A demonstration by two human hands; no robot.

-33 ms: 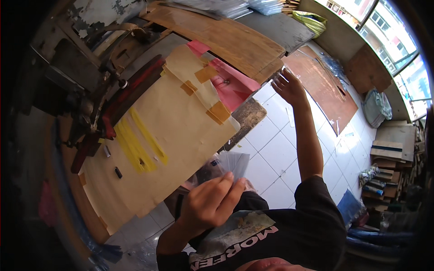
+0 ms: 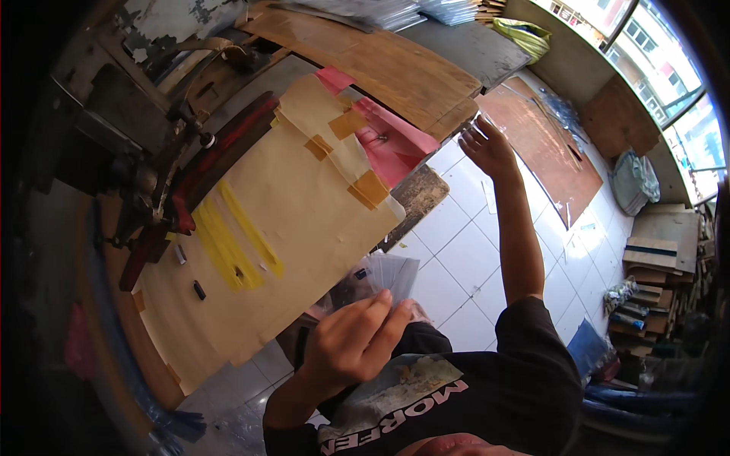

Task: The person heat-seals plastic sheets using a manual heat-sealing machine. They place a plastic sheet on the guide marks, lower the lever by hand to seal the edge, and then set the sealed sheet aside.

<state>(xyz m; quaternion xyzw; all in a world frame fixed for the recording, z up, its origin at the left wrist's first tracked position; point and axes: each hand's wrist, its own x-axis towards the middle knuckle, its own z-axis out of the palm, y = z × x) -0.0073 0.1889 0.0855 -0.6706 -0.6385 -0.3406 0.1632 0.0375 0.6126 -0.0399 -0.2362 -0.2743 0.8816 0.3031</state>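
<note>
My left hand (image 2: pixel 357 338) is closed, with thumb and fingertips pinching a clear plastic bag (image 2: pixel 399 273) that stands up from them in front of my shirt. The bag lies just off the near edge of a tan sheet-covered worktable (image 2: pixel 304 251). Out to the right, my right hand (image 2: pixel 490 150) reaches past the corner of a wooden board (image 2: pixel 449 91). Its fingers are bent and apart, with a clear glint near the fingertips that I cannot make out. A machine with a long red-edged bar (image 2: pixel 182 205) stands across the worktable's far left side.
Yellow tape strips (image 2: pixel 228 247), a small black piece (image 2: pixel 199 290) and pink sheeting (image 2: pixel 395 140) are on the worktable. Clear plastic stacks (image 2: pixel 449 11) lie at the back. A brown board (image 2: pixel 532 144) rests on white tiles (image 2: pixel 452 220). Wood pieces (image 2: pixel 661 243) are piled right.
</note>
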